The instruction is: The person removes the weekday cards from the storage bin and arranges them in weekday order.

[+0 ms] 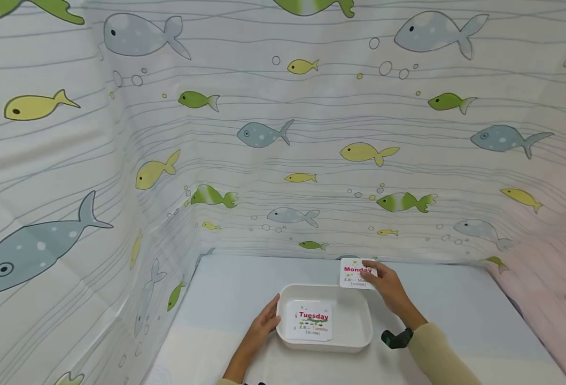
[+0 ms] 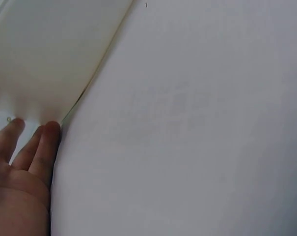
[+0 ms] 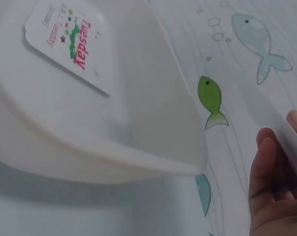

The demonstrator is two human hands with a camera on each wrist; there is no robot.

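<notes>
A white card [image 1: 350, 281] printed "Monday" in red is held upright above the far right corner of a white tray [image 1: 365, 326]. My right hand [image 1: 387, 284] pinches its right edge; in the right wrist view this card [image 3: 268, 115] shows nearly edge-on between thumb and fingers. Inside the tray, toward its left end, lies a "Tuesday" card [image 1: 311, 332], with another card edge showing beneath it. My left hand [image 1: 262, 325] rests at the tray's left end. In the left wrist view its fairly straight fingers [image 2: 46, 150] touch the tray's outer wall [image 2: 50, 59].
The tray stands on a pale table [image 1: 234, 299]. Fish-printed cloth [image 1: 244, 160] hangs behind the table and along the left, with a pinkish side [image 1: 557, 278] at the right. A dark wrist device [image 1: 397, 338] sits by the right cuff.
</notes>
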